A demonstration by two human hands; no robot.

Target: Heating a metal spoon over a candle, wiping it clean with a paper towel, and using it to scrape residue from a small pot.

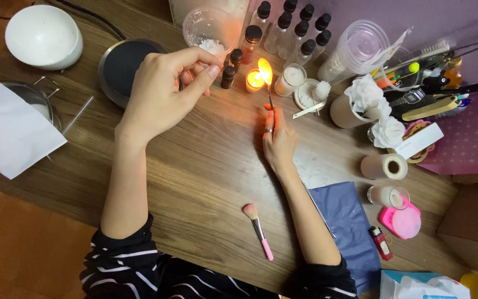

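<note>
We are counting, left to right: one white bowl [43,36], one paper sheet [6,130], one dark round disc [121,66], one pink-handled brush [258,230], one blue cloth [348,227], one red lighter [381,242]. We are raising left hand [161,94], fingertips pinching together, contents too small to tell. We are gripping thin dark stick [270,99] in right hand [278,141], tip burning with tall orange flame, just beside lit glass candle [254,81]. Dark-capped clear bottles [294,25] clustering behind. Wooden table [206,166], grain showing.
</note>
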